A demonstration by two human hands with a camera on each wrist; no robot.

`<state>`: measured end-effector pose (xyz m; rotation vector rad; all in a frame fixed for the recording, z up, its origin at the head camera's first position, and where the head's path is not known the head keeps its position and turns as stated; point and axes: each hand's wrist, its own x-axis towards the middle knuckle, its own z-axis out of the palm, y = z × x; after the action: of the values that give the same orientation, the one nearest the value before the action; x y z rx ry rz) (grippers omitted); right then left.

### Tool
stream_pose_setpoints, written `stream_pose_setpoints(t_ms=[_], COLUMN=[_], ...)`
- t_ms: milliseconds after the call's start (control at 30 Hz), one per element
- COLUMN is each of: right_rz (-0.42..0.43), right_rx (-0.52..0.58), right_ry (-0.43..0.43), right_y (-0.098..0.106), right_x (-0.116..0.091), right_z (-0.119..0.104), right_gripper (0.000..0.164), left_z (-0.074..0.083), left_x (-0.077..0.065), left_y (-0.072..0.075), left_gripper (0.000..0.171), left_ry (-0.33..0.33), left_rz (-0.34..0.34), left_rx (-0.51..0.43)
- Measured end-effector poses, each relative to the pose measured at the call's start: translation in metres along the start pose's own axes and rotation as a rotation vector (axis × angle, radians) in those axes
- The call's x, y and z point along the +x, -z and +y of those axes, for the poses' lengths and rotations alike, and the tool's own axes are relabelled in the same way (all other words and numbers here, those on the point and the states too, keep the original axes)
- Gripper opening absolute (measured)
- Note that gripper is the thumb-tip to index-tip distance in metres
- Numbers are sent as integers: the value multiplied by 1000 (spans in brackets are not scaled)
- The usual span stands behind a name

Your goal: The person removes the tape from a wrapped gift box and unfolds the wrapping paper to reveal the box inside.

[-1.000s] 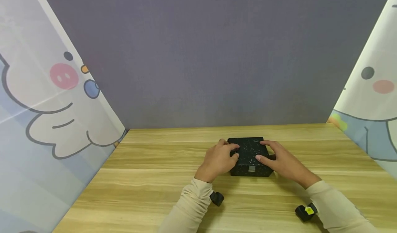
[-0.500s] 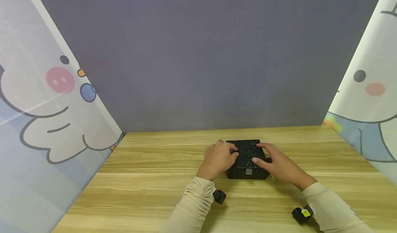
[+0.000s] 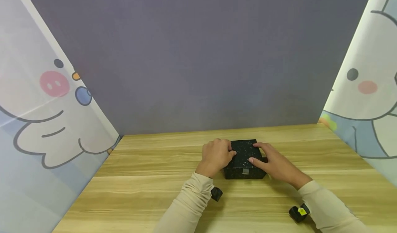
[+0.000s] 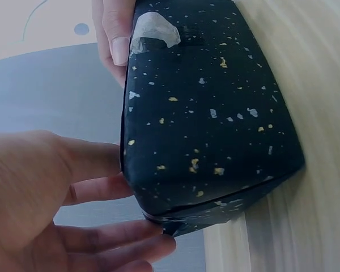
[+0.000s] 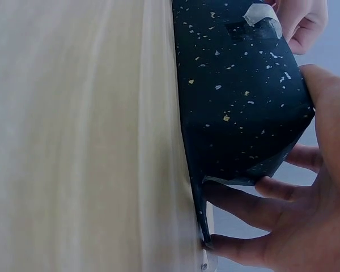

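A small box [image 3: 243, 153] wrapped in black paper with white and gold flecks lies on the wooden table. My left hand [image 3: 215, 157] holds its left end, thumb on the top edge. In the left wrist view, its fingertips touch the folded paper [image 4: 215, 211] at that end. My right hand [image 3: 276, 165] spans the right end, with thumb and index finger on the top. Its other fingers reach a loose paper flap [image 5: 194, 187] beside the table in the right wrist view. A piece of clear tape [image 4: 157, 31] sticks to the box's front side.
The wooden table [image 3: 149, 178] extends around the box. Behind it stands a grey panel [image 3: 198, 60], with cartoon-printed sheets [image 3: 28, 129] at both sides. Black wrist cameras [image 3: 216, 193] hang from both beige sleeves [image 3: 186, 205].
My left hand's index finger has drawn back from the top of the box toward its left edge. The right hand keeps its place on the box. The head view has shifted slightly.
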<state>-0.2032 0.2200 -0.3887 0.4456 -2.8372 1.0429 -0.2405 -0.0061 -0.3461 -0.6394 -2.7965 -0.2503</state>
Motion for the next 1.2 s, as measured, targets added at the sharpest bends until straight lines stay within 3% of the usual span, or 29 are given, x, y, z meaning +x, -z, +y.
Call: stream_pose_setpoints(t_ms=[333,633,1200], right_rz=[3,14,10], right_rx=[-11,-23,-22], right_ry=[3,6,2], right_y=[0,-1,0], right_x=[0,0,0], right_z=[0,1,0], right_gripper=[76,76,76], left_z=[-1,-1,3], left_x=[-1,4,4], left_y=[1,-1,1], left_gripper=[22,32,35], left_ry=[22,139,108], left_rz=[-20,-120,-127], left_rx=[-24,-25,-77])
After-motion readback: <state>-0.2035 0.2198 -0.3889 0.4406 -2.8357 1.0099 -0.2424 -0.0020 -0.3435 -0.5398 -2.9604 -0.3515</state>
